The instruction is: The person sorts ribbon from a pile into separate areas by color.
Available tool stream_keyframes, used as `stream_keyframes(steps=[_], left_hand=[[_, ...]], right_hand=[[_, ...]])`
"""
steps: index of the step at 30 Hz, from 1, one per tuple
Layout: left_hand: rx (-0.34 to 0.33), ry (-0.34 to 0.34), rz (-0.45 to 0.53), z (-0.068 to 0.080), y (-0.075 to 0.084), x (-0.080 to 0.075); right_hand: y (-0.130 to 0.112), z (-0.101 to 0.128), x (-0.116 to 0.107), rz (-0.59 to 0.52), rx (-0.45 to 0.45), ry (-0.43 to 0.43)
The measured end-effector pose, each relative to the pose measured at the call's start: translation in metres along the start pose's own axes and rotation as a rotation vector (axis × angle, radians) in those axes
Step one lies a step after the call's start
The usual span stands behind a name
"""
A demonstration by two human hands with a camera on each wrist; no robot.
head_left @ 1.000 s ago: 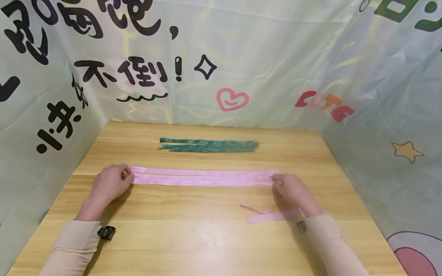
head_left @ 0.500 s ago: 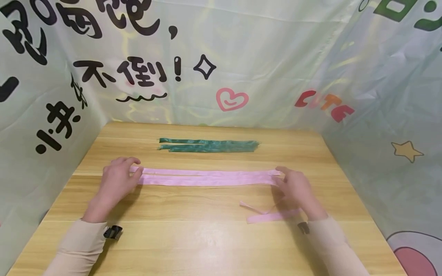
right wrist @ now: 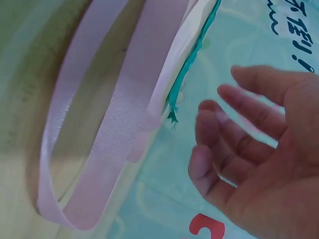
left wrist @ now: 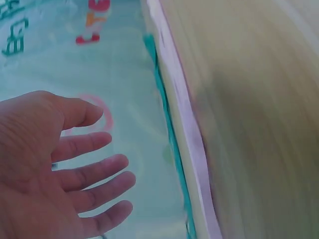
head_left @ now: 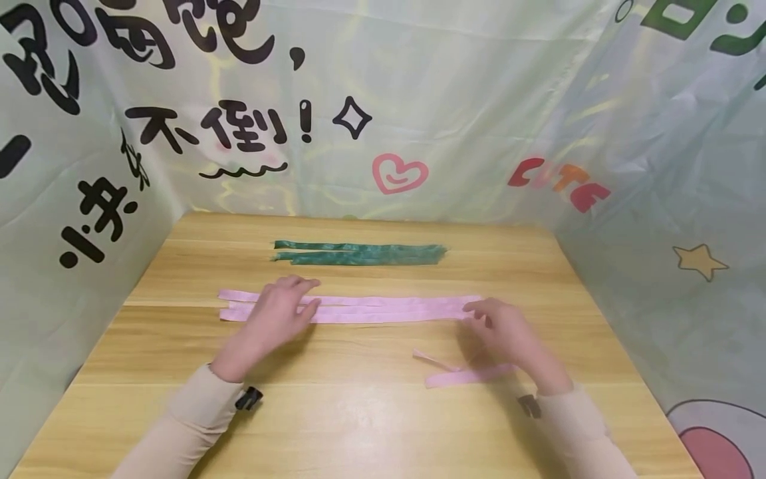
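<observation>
Pink ribbon strips (head_left: 383, 309) lie lengthwise across the table, side by side. My left hand (head_left: 278, 309) hovers over their left part, its fingers apart and holding nothing in the left wrist view. At the strips' right end is my right hand (head_left: 505, 326). Its fingers (right wrist: 207, 122) are loosely bent, with nothing between them in the right wrist view. Below that hand a loose pink ribbon tail (head_left: 457, 379) curves on the table; a pink ribbon loop (right wrist: 84, 209) shows large in the right wrist view. Part of the strips is hidden behind the left hand.
Green ribbon strips (head_left: 359, 254) lie farther back, parallel to the pink ones, with frayed ends. Printed cloth (head_left: 467, 100) surrounds the wooden table (head_left: 335, 426) at the back and both sides. Each wrist bears a small black device (head_left: 249, 398).
My left hand has left the pink strips' left end and moved right, uncovering that end. The right hand has stayed near the right end, its fingers shifting slightly.
</observation>
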State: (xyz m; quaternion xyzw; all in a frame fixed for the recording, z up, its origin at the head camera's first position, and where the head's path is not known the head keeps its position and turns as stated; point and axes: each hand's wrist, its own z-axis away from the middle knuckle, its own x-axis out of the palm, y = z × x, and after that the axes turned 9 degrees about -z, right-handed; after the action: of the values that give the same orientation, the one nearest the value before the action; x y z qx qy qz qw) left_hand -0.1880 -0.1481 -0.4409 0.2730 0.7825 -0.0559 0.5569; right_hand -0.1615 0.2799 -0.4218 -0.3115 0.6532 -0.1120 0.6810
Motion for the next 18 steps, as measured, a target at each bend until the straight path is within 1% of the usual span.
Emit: stream_keyframes(steps=[3, 6, 8, 12, 16, 18], left_hand=[[0.060, -0.041, 0.021, -0.009, 0.021, 0.011], [0.119, -0.073, 0.045, -0.018, 0.039, 0.021], [0.152, -0.093, 0.061, -0.023, 0.050, 0.026], [0.217, -0.148, 0.080, -0.030, 0.069, 0.036], [0.291, -0.203, 0.095, -0.033, 0.086, 0.045], [0.325, -0.232, 0.090, -0.035, 0.093, 0.049]], right_hand=[[0.002, 0.004, 0.005, -0.010, -0.060, -0.019], [0.002, 0.009, 0.009, -0.025, -0.126, -0.011], [0.000, 0.011, 0.012, -0.032, -0.169, -0.006], [-0.003, 0.015, 0.018, -0.009, -0.239, -0.009], [-0.006, 0.019, 0.024, 0.019, -0.275, -0.032], [-0.007, 0.021, 0.026, 0.022, -0.271, -0.050]])
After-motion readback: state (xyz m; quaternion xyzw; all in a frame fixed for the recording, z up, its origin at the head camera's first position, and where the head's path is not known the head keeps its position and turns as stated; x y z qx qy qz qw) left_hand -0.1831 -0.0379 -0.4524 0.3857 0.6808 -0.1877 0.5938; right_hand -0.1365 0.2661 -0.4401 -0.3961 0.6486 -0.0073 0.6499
